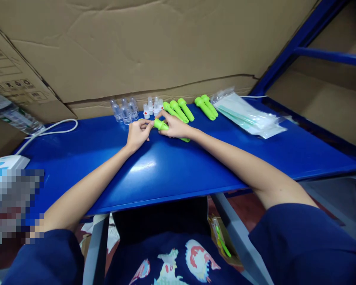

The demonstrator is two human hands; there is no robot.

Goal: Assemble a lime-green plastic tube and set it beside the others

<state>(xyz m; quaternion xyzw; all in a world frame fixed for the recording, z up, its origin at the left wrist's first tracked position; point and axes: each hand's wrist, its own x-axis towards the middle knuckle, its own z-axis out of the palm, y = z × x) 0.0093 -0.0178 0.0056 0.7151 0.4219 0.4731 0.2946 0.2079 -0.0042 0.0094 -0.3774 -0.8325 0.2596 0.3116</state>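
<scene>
My right hand [175,126] is wrapped round a bright lime-green plastic tube [160,124] with a collar near its wide end. That end points left, towards my left hand [138,133], whose thumb and fingertips are pinched together right at it. What the pinch holds, if anything, is too small to tell. A bit of green shows just behind the left fingers. Beyond the right hand lie several similar green tubes [186,110]. Small clear-topped white pieces [146,111], some with a red dot, stand behind the hands. Clear plastic domed caps [125,114] stand upright beside them.
Two more green tubes [208,107] lie right of the row, beside clear plastic bags [249,116]. A white power strip [8,162] with a cable and a plastic bottle [14,114] are at left. Cardboard [166,47] walls the back of the blue table [166,170].
</scene>
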